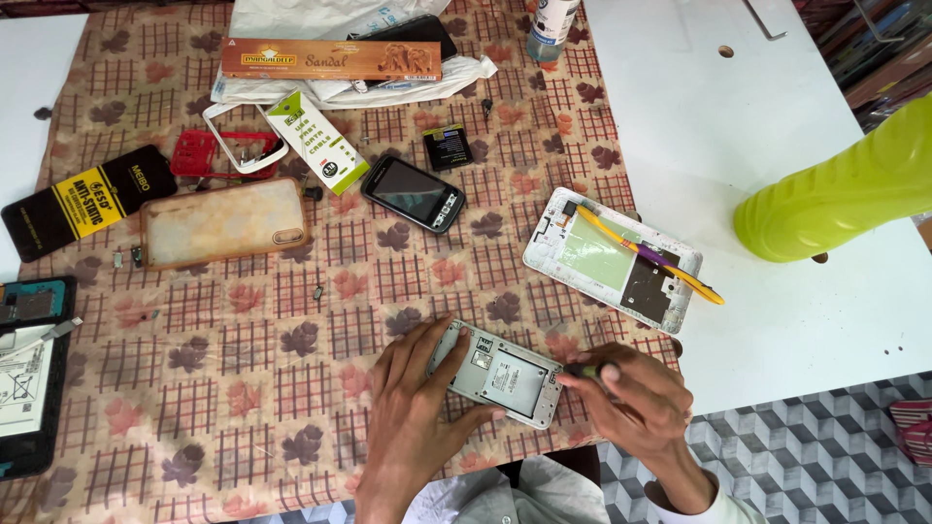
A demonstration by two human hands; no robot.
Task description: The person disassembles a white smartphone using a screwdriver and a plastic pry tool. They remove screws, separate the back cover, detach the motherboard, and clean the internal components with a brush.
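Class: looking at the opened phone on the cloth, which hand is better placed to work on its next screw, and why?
Probably the right hand: it grips the screwdriver at the opened phone; the left hand steadies it.

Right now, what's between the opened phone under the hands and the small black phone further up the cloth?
Head view: only bare patterned cloth lies between the opened phone and the small black phone; no parts or tools on that stretch.
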